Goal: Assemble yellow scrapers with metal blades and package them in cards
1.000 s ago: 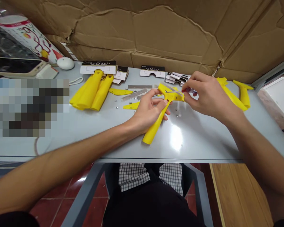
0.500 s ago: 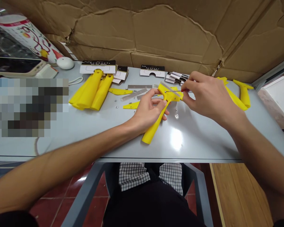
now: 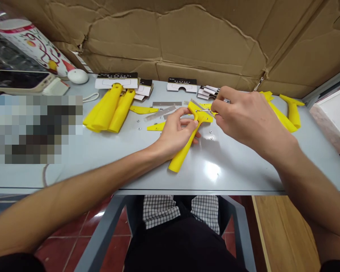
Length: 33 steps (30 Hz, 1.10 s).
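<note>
Pinching the yellow scraper (image 3: 187,143) mid-frame, handle (image 3: 178,160) slanting lower-left, the left hand (image 3: 178,131) faces the right hand (image 3: 242,115), whose fingers clasp a screwdriver (image 3: 204,110) pointing left.

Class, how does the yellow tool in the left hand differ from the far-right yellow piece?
The left hand grips the held tool; the far-right piece lies on the table. The held tool's handle slants lower-left; the far-right piece's handle points nearly straight toward the viewer. Both are yellow, with wider heads.

One head-worn view looks forward and down — close above the table (image 3: 102,145).
</note>
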Each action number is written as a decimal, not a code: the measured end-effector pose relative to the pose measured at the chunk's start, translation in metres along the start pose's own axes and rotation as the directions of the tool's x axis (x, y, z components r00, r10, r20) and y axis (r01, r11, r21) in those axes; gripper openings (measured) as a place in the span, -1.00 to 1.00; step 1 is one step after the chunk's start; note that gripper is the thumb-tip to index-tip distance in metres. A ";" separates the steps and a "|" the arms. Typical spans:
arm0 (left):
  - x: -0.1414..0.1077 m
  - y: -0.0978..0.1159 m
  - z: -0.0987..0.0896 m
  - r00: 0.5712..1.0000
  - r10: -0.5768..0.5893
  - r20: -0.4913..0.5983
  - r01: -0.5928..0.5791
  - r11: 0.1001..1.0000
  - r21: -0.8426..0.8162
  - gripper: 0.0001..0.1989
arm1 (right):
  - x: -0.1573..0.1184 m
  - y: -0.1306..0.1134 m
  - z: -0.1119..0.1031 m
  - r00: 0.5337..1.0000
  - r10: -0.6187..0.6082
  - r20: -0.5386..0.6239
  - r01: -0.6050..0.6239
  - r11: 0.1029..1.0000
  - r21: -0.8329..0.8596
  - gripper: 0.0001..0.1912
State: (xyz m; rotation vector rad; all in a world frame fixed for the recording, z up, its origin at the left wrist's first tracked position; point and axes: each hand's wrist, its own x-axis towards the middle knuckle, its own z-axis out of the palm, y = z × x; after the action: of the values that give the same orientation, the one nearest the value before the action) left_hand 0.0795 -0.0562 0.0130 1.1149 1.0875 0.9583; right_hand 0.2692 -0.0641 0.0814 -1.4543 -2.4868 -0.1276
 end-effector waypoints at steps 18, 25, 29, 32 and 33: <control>0.000 0.000 -0.004 0.993 0.121 0.009 -0.122 0.989 0.080 -0.68 | -0.001 -0.004 0.005 0.996 0.058 -0.070 -0.055 0.998 0.039 -0.73; 0.003 -0.005 -0.004 0.995 0.091 0.049 -0.097 0.984 0.147 -0.81 | -0.009 -0.005 0.025 0.996 -0.009 -0.094 -0.003 0.992 -0.125 -0.71; 0.004 -0.007 -0.004 0.995 0.089 0.046 -0.096 0.983 0.159 -0.82 | -0.014 -0.002 0.029 0.988 -0.090 -0.122 0.066 0.981 -0.184 -0.70; 0.003 -0.006 -0.003 0.993 0.105 0.048 -0.111 0.980 0.164 -0.81 | -0.017 0.005 0.022 0.978 -0.154 -0.141 0.123 0.971 -0.207 -0.67; 0.003 -0.006 -0.003 0.992 0.111 0.055 -0.119 0.979 0.167 -0.81 | -0.017 0.008 0.018 0.976 -0.173 -0.132 0.142 0.965 -0.221 -0.65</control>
State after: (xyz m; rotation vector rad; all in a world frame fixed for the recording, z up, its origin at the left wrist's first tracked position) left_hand 0.0776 -0.0540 0.0065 1.3456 1.0924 0.9385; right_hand 0.2808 -0.0709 0.0587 -1.2644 -2.5227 -0.5265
